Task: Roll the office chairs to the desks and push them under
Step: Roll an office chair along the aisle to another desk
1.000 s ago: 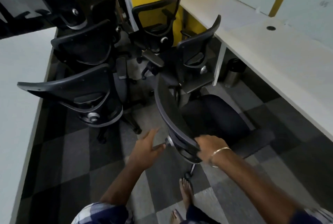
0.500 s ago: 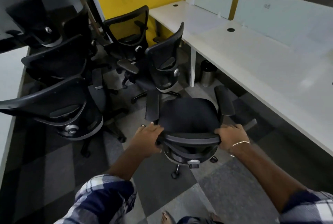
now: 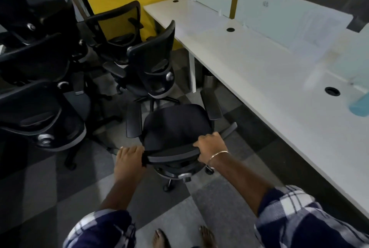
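Note:
A black office chair (image 3: 175, 126) stands on the carpet in front of me, its seat facing away and its backrest top nearest me. My left hand (image 3: 129, 158) grips the left end of the backrest's top edge. My right hand (image 3: 210, 148), with a thin bangle at the wrist, grips the right end. The long white desk (image 3: 259, 72) runs along the right, its near edge just right of the chair's right armrest.
Several more black chairs (image 3: 151, 64) crowd the left and middle, one directly ahead of the held chair. A metal bin (image 3: 208, 80) sits under the desk by its white leg. Dividers (image 3: 289, 20) line the desk's far side. My bare feet (image 3: 161, 237) stand on grey carpet tiles.
The chair has been turned so its back faces me. Both hands now hold the backrest top, and the chair and I have moved closer to the right-hand desk.

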Available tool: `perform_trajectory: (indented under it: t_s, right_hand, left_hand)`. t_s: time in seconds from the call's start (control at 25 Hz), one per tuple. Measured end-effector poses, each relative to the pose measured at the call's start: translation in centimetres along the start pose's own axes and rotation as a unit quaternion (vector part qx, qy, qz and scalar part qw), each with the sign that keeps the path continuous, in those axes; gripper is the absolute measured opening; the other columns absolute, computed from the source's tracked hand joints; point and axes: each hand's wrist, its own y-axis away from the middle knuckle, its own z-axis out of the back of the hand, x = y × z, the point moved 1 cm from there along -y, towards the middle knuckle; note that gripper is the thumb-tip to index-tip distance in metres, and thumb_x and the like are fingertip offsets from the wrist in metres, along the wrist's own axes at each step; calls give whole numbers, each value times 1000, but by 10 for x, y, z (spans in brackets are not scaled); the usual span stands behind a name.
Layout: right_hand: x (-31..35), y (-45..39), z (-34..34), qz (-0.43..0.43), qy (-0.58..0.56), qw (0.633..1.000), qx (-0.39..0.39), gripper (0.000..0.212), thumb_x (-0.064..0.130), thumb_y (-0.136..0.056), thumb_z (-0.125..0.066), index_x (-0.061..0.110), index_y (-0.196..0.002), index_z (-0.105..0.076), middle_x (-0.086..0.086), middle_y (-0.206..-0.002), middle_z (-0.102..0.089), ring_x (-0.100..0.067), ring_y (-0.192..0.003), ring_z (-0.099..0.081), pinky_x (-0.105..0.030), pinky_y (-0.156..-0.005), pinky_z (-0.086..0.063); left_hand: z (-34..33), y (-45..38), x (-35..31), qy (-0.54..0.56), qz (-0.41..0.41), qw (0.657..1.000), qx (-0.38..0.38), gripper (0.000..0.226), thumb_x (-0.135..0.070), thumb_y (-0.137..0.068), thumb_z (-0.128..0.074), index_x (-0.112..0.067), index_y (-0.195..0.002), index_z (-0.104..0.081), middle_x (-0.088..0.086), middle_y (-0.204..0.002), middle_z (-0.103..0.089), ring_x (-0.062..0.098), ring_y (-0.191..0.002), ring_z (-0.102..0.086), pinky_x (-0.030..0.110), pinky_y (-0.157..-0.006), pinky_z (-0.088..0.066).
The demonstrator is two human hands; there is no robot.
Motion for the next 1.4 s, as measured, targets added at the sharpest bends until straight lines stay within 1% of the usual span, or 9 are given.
perform_trajectory:
  t_s: [0.12, 0.24, 0.4, 0.56, 0.72, 1.0, 1.12, 1.24, 1.4]
  right_hand:
    - [-13, 13, -4, 4, 3, 1000, -9, 44, 25, -86, -67, 32, -130, -68, 3, -124, -65, -23, -116, -60, -39, -100, -34]
    - [-32, 33, -10, 21, -4, 1000, -17, 47, 24, -85, -69, 35, -131, -67, 6, -125, -66, -22, -117, -60, -36, -102, -32]
    - [-52, 67, -24, 47, 14, 999, -20, 51, 24, -84, -70, 36, -133, -66, 7, -122, -66, -20, -118, -58, -33, -104, -31]
    - [-51, 110, -36, 53, 19, 998, -28, 47, 22, -83, -66, 40, -126, -69, 9, -116, -67, -19, -115, -60, -31, -102, -31]
    - [-40, 157, -54, 61, 33, 997, -31, 48, 27, -79, -68, 41, -125, -69, 11, -115, -68, -16, -110, -63, -30, -97, -30]
    - [-15, 249, -82, 61, 30, 998, -15, 58, 27, -79, -70, 40, -136, -64, 12, -124, -65, -17, -117, -59, -30, -105, -29]
    - [-14, 286, -92, 70, 23, 997, -21, 57, 25, -80, -68, 39, -135, -65, 11, -123, -65, -19, -116, -59, -32, -104, -31]
    - [-15, 325, -103, 76, 17, 996, -29, 58, 22, -80, -68, 36, -136, -64, 9, -124, -64, -20, -117, -58, -32, -104, -31]
    - [-21, 369, -111, 93, 5, 995, -20, 64, 42, -77, -82, 32, -138, -63, 6, -127, -64, -21, -119, -58, -34, -108, -33]
  left_hand:
    - [0, 18, -19, -11, 4, 1000, 6, 28, -15, -69, -83, -13, -89, -64, 8, -89, -66, 39, -88, -62, 50, -86, -49]
    - [-1, 46, -43, -23, 29, 998, 50, 24, -29, -80, -73, -21, -98, -60, 0, -101, -63, 31, -101, -58, 43, -92, -43]
    - [-10, 100, -75, -12, 38, 998, 40, 29, -38, -82, -72, -24, -100, -54, -3, -102, -58, 26, -100, -55, 41, -93, -41]
    - [-15, 158, -93, -2, 43, 999, 17, 34, -43, -87, -71, -25, -110, -55, -3, -109, -55, 23, -104, -52, 38, -101, -41]
    - [-15, 215, -104, 15, 51, 999, -2, 34, -39, -90, -67, -21, -116, -56, 0, -113, -55, 25, -107, -50, 38, -105, -39]
    - [-14, 316, -133, -4, 82, 996, 28, 54, -52, -91, -62, -22, -134, -48, 3, -131, -51, 30, -128, -46, 49, -125, -22]
    - [-16, 353, -143, -2, 93, 995, 35, 58, -57, -89, -64, -23, -132, -48, 2, -128, -51, 29, -127, -47, 50, -126, -18]
    - [-20, 391, -158, 0, 94, 995, 19, 61, -62, -84, -69, -20, -125, -53, 2, -121, -53, 29, -122, -50, 51, -124, -21]
    - [-20, 432, -183, 5, 113, 993, 22, 64, -69, -82, -69, -22, -122, -52, 0, -122, -52, 28, -123, -50, 49, -123, -23]
